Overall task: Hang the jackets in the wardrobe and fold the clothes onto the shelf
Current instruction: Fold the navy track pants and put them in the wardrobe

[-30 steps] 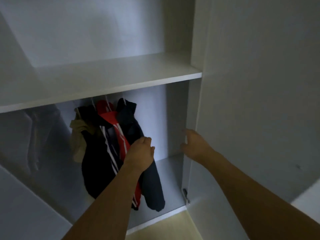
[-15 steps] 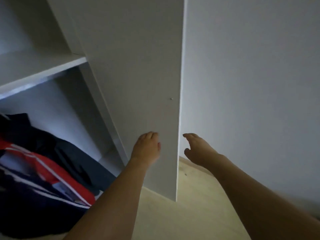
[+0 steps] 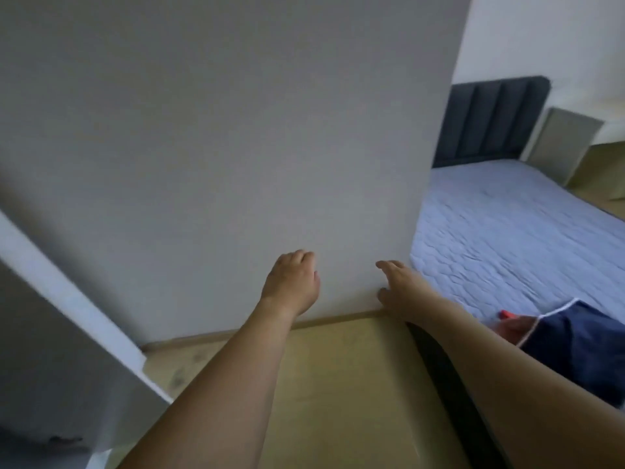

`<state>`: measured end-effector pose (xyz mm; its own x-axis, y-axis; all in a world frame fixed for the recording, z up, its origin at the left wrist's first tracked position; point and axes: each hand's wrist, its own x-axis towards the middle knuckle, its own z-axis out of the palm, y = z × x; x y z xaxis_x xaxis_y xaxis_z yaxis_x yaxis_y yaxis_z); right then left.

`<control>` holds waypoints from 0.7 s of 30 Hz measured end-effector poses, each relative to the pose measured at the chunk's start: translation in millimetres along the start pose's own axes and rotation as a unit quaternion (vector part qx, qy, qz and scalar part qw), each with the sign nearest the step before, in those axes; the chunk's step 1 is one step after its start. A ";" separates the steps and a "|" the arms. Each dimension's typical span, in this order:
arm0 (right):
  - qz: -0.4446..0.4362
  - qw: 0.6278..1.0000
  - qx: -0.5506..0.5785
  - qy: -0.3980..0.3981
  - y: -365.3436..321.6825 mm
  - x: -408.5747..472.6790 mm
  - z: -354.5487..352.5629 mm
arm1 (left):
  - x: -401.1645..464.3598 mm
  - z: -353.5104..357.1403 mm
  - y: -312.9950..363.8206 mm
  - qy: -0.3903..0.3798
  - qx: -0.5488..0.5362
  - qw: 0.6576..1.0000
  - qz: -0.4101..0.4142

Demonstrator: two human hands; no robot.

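Note:
My left hand (image 3: pixel 293 282) hangs in the air in front of a plain grey wall, its fingers loosely curled and holding nothing. Just to its right, my right hand (image 3: pixel 397 286) is stretched forward with relaxed fingers, also holding nothing. A navy garment with white piping and a bit of red (image 3: pixel 575 346) lies on the bed at the lower right, partly behind my right forearm. The white wardrobe door (image 3: pixel 77 340) cuts across the lower left corner. The wardrobe's inside and the hung jackets are out of sight.
A bed with a light blue quilted cover (image 3: pixel 507 231) and a dark padded headboard (image 3: pixel 490 120) fills the right side. A grey wall (image 3: pixel 236 130) stands straight ahead. Light wooden floor (image 3: pixel 338 384) lies below my arms.
My view has swung right, away from the wardrobe and the hung jackets, to the wall and the bed. Both hands have come off the wardrobe door and still hold nothing.

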<state>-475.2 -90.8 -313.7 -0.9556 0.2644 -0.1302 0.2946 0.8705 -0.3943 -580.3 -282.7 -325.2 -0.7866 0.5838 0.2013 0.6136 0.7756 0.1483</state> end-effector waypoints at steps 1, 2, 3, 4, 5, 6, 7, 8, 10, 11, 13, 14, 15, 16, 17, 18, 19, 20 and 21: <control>0.024 1.000 0.001 0.003 36.3 -10.4 -12.1 | 13.4 8.1 39.4 0.001 -0.002 1.000 0.024; 0.045 0.999 0.005 0.005 71.4 -20.7 -23.6 | 26.0 15.4 78.8 -0.003 -0.007 0.999 0.047; 0.062 0.998 0.011 0.007 103.5 -29.9 -34.0 | 36.6 22.2 114.8 -0.011 -0.006 0.998 0.068; 0.075 0.997 0.019 0.011 133.7 -37.9 -43.7 | 46.4 29.5 147.8 -0.021 0.003 0.996 0.090; 0.089 0.996 0.024 0.014 162.1 -44.3 -52.9 | 56.2 37.1 177.9 -0.030 0.015 0.993 0.110; 0.103 0.994 0.029 0.017 188.5 -48.7 -62.1 | 66.1 45.1 204.7 -0.036 0.026 0.991 0.126; 0.118 0.992 0.034 0.019 214.4 -51.5 -71.3 | 76.9 53.9 229.7 -0.040 0.027 0.990 0.134; 0.128 0.991 0.039 0.023 240.3 -52.9 -79.4 | 87.9 64.3 252.8 -0.041 0.023 0.989 0.139; 0.146 0.988 0.051 0.028 291.7 -56.4 -91.9 | 109.3 88.8 295.9 -0.049 0.012 0.988 0.147; 0.156 0.986 0.053 0.029 317.4 -60.1 -97.7 | 119.5 102.3 317.4 -0.059 0.010 0.987 0.152; 0.184 0.981 0.055 0.028 369.3 -73.8 -109.0 | 137.8 129.8 364.1 -0.090 0.014 0.981 0.169; 0.198 0.978 0.054 0.030 396.7 -82.5 -115.4 | 146.4 142.7 391.0 -0.102 0.015 0.978 0.181; 0.213 0.975 0.050 0.034 425.6 -91.2 -123.6 | 155.1 154.4 420.5 -0.108 0.013 0.975 0.193; 0.229 0.971 0.048 0.036 456.5 -99.6 -133.3 | 163.7 165.5 452.3 -0.111 0.006 0.973 0.202; 0.247 0.967 0.049 0.036 487.3 -108.0 -143.3 | 171.1 175.8 484.7 -0.118 -0.002 0.971 0.208; 0.263 0.963 0.051 0.036 518.2 -115.9 -152.8 | 177.9 186.1 517.3 -0.127 -0.008 0.968 0.214; 0.273 0.960 0.051 0.036 549.2 -123.6 -161.0 | 183.6 197.1 549.8 -0.135 -0.010 0.966 0.219; 0.281 0.958 0.052 0.037 579.7 -130.6 -168.1 | 188.2 208.9 580.9 -0.140 -0.007 0.965 0.224; 0.285 0.956 0.054 0.037 609.6 -136.2 -174.6 | 192.2 220.5 610.2 -0.141 -0.004 0.964 0.225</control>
<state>-167.0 476.3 -377.5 -0.6362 0.7154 -0.2888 0.7633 0.5291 -0.3708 -372.5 355.6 -409.5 -0.4278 0.9035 -0.0240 0.8965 0.4276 0.1159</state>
